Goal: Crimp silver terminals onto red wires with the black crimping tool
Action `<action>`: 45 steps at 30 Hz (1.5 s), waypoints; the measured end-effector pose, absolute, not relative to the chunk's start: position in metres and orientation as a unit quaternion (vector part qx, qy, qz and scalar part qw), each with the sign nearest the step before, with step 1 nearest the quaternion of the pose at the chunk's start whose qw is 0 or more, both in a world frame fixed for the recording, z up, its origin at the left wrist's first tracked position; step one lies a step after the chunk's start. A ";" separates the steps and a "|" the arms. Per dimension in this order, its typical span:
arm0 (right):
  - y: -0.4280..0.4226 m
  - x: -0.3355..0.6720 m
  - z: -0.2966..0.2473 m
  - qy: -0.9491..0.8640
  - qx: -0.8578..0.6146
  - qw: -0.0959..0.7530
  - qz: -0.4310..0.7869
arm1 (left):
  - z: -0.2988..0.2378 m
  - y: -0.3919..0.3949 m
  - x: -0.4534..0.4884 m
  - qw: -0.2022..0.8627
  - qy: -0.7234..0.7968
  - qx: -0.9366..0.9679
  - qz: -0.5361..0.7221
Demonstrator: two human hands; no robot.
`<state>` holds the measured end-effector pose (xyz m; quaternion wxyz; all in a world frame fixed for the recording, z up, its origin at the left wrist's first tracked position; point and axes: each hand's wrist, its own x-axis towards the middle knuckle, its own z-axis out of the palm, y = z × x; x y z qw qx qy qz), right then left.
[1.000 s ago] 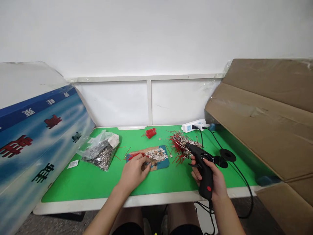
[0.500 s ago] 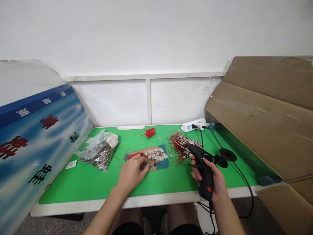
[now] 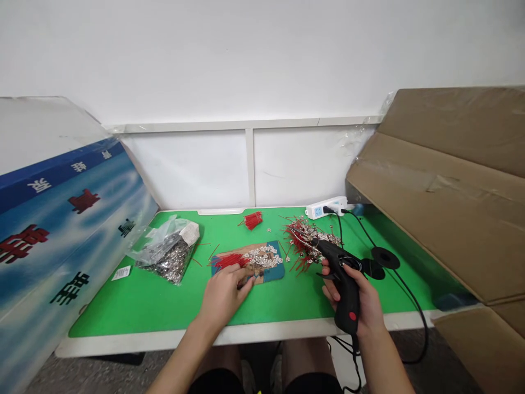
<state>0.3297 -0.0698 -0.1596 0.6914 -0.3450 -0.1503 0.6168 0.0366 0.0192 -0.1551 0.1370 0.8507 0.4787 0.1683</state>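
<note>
My right hand (image 3: 365,303) is wrapped round the grip of a black glue gun (image 3: 342,273) with a red switch, its nozzle pointing up-left toward a heap of red wires with metal ends (image 3: 305,238). My left hand (image 3: 225,293) rests on the green mat, fingers curled and pinched at the near edge of a small blue and brown board (image 3: 256,262) covered with small metal pieces and red wires. What the fingers pinch is too small to name.
A clear bag of metal parts (image 3: 168,254) lies at the left. A red wire bundle (image 3: 252,220) and a white power strip (image 3: 328,208) sit at the back. Black cable and a black stand (image 3: 383,257) lie right. A blue printed panel (image 3: 61,230) and cardboard (image 3: 443,186) flank the table.
My left hand has slid slightly toward me along the board's edge. The right hand and glue gun have barely moved. The view shifted a little.
</note>
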 end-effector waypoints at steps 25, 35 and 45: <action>-0.071 0.330 -0.159 -0.164 -0.349 0.692 0.611 | -0.159 0.019 0.051 0.120 0.505 0.833 0.194; -0.071 0.328 -0.158 -0.155 -0.350 0.690 0.614 | -0.157 0.024 0.059 0.140 0.496 0.835 0.194; -0.071 0.329 -0.157 -0.148 -0.348 0.688 0.620 | -0.153 0.032 0.049 0.146 0.472 0.850 0.186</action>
